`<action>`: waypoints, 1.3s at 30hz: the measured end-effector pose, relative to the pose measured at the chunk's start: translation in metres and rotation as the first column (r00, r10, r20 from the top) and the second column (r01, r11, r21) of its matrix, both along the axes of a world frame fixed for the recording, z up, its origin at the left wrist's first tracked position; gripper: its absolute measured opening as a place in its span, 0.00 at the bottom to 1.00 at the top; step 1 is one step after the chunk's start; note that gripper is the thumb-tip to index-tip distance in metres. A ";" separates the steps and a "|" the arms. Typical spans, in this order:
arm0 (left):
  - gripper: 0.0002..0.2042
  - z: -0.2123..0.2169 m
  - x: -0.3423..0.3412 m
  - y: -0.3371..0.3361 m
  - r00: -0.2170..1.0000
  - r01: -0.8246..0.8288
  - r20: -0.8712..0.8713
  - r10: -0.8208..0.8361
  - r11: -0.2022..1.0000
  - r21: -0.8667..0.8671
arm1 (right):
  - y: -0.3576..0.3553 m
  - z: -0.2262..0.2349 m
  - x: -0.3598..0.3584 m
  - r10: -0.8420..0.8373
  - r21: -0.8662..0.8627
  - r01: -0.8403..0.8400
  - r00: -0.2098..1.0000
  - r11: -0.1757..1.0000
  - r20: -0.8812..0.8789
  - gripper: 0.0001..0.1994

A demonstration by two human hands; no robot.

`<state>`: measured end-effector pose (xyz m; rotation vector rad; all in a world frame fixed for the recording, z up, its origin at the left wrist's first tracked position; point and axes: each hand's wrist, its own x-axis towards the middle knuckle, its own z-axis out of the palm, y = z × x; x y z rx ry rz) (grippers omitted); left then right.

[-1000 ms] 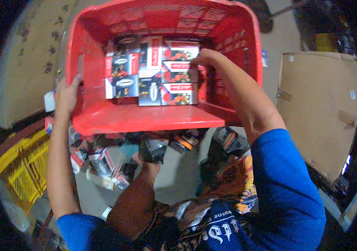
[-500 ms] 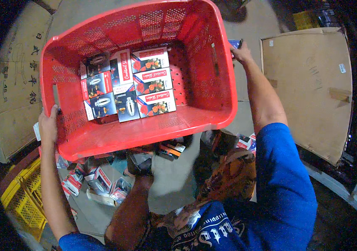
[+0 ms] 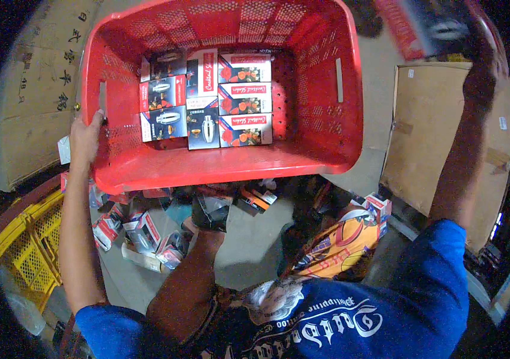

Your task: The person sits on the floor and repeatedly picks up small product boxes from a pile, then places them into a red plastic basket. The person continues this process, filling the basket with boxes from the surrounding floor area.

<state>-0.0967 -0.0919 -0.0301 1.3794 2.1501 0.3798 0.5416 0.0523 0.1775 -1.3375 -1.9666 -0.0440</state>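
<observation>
Presently: left hand [image 3: 87, 136] grips red plastic basket [image 3: 225, 170] at left edge; right hand [image 3: 482, 51] holds boxed cocktail shaker [image 3: 419, 27] beyond upper-right corner. Carrying, apparently; placing it calls for steady basket.

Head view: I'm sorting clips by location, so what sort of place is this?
Probably a storeroom or packing area: a red plastic basket holds small printed boxes, with a large brown carton at right and a yellow plastic crate at left.
</observation>
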 end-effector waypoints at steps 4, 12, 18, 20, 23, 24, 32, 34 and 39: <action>0.21 0.005 0.007 -0.002 1.000 0.018 0.006 -0.019 0.999 0.049 | -0.015 -0.055 -0.152 0.216 -0.725 0.017 0.949 0.688 0.228 0.30; 0.23 0.005 0.007 -0.001 0.998 -0.016 -0.055 0.013 0.998 -0.057 | -0.023 -0.233 -0.188 0.565 -0.785 0.430 0.545 0.446 0.619 0.26; 0.23 0.004 0.006 -0.001 0.999 -0.005 0.046 0.004 1.000 0.022 | -0.052 -0.329 -0.175 0.648 -0.910 0.403 0.719 -0.097 0.249 0.30; 0.23 0.005 0.006 0.000 0.999 -0.007 0.034 0.008 1.000 -0.011 | -0.046 -0.351 -0.161 0.589 -0.919 0.308 0.801 -0.246 0.110 0.32; 0.24 0.005 0.004 0.000 1.000 0.025 -0.005 -0.025 0.999 -0.025 | -0.035 -0.349 -0.157 0.635 -0.960 0.280 0.747 -0.032 0.197 0.33; 0.24 0.003 0.003 0.001 0.999 0.042 -0.030 -0.044 0.998 -0.053 | -0.035 -0.335 -0.159 0.641 -0.964 0.266 0.737 0.014 0.213 0.34; 0.28 -0.004 -0.006 0.001 0.962 0.214 -0.171 -0.213 0.977 -0.013 | -0.023 -0.139 -0.151 0.301 -0.344 -0.076 0.680 0.936 0.669 0.29; 0.29 0.001 -0.002 -0.002 0.992 0.069 -0.108 -0.067 0.998 0.011 | -0.030 -0.136 -0.111 0.061 -0.038 -0.047 0.722 0.998 0.690 0.36; 0.21 0.011 0.014 -0.010 0.999 0.004 -0.054 0.009 0.972 0.235 | -0.025 -0.206 -0.060 -0.135 -0.607 0.084 0.990 0.791 -0.038 0.33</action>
